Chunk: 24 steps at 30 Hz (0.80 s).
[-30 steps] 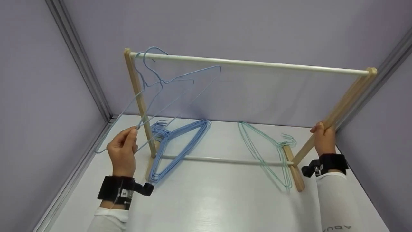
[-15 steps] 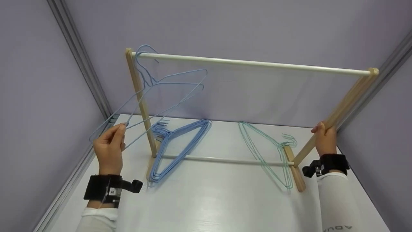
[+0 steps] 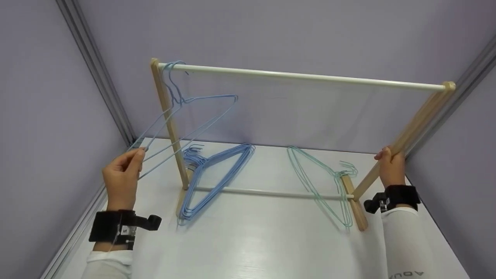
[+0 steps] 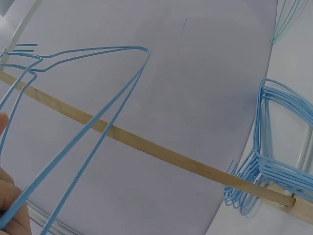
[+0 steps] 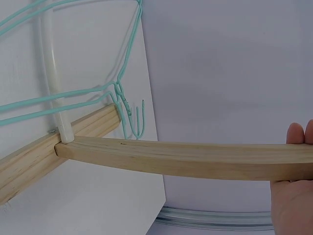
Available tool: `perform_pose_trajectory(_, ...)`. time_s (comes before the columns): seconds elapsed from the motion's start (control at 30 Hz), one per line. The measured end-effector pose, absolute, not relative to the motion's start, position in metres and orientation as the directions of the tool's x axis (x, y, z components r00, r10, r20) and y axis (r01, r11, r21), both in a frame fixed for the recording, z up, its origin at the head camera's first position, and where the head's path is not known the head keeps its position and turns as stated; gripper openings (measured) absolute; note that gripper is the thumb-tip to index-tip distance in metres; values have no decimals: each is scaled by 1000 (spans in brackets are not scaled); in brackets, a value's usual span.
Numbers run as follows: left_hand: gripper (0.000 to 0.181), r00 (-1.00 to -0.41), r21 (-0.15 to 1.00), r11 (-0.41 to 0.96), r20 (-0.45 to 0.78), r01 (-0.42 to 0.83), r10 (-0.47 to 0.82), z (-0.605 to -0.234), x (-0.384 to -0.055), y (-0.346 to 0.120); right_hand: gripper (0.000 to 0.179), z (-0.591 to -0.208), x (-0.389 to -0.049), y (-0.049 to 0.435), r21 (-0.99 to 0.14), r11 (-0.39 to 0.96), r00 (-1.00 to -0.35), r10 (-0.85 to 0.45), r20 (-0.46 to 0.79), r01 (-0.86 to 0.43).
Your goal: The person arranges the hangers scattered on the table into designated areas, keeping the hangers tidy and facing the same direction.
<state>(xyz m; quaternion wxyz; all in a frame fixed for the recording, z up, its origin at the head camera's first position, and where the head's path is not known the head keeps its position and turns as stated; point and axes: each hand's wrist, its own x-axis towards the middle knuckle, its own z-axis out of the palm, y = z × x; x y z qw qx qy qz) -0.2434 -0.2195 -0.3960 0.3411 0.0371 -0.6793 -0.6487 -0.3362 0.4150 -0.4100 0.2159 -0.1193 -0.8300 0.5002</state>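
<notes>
My left hand (image 3: 121, 176) pinches the near corner of a blue wire hanger (image 3: 209, 124). That hanger's hook lies over the white top rail (image 3: 294, 76) at its left end, close beside the hook of a second blue hanger. In the left wrist view the two blue hangers (image 4: 93, 120) run almost parallel, and only part of the hand (image 4: 11, 205) shows at the edge. My right hand (image 3: 391, 168) grips the right wooden post (image 3: 420, 116) of the rack; in the right wrist view its fingers (image 5: 296, 133) wrap the wood.
A stack of blue hangers (image 3: 215, 182) leans on the rack's lower left, across the white bottom rail (image 3: 271, 192). Several mint green hangers (image 3: 323, 186) lie at the lower right near the wooden foot (image 3: 358, 215). Grey walls enclose the white table (image 3: 248, 240).
My left hand has moved left and pulled the blue hanger with it. The hanger's hook has dropped onto the top rail beside the other one. My right hand stays on the post.
</notes>
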Motion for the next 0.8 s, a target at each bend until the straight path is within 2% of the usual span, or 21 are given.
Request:
perform_pose_trajectory(0.13, 20, -732, 886, 250, 463, 390, -500, -398, -244, -221, 31, -409, -336, 414, -879, 476, -880, 402, 251, -32)
perform_pose_trajectory(0.27, 14, -657, 821, 388, 569, 420, -494, -401, -247, -219, 33, -409, -335, 414, -878, 479, -881, 405, 245, -24)
perform_pose_trajectory(0.43, 9, -484, 678, 586, 732, 444, -479, -405, -251, -212, 30, -410, -335, 415, -879, 475, -879, 410, 245, -24)
perform_pose_trajectory(0.57, 10, -357, 543, 737, 834, 402, -420, -406, -252, -208, 29, -410, -335, 414, -881, 473, -880, 410, 241, -21)
perform_pose_trajectory(0.67, 14, -317, 482, 795, 869, 368, -380, -407, -253, -207, 30, -409, -335, 414, -882, 470, -881, 413, 233, -12)
perform_pose_trajectory(0.8, 18, -307, 462, 815, 879, 350, -366, -409, -254, -208, 29, -409, -335, 413, -883, 469, -879, 414, 236, -16)
